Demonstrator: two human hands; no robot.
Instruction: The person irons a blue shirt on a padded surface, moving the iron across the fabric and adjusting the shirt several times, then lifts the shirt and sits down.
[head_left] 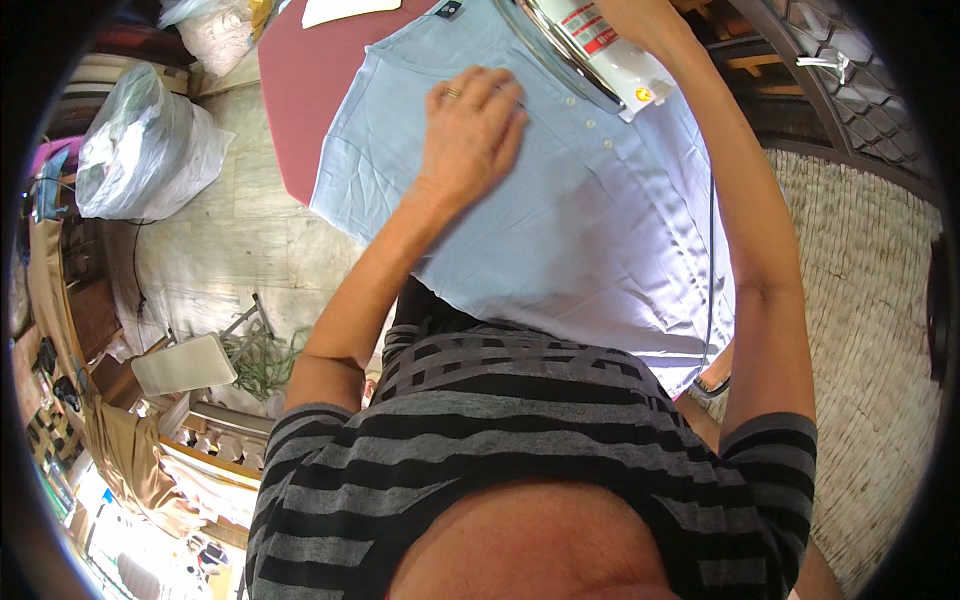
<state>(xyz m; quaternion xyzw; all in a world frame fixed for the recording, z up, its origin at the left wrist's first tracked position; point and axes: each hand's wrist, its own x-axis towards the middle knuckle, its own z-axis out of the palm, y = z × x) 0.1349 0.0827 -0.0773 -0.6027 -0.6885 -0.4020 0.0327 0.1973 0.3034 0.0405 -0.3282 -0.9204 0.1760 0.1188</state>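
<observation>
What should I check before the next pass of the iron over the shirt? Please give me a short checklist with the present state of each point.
1. Left hand lies flat on the light blue shirt, holding the cloth down: ok.
2. Left hand's fingertips clear of the iron: not ok, they are close beside its metal edge.
3. Right hand grips the iron: cannot tell, the grip is cut off at the picture's top.
4. Cloth under the left hand smooth: ok, only faint creases show.
5. Button row clear of the iron: not ok, the iron sits right along it.
6. Cord free: ok, it hangs over the shirt's right side.
</observation>
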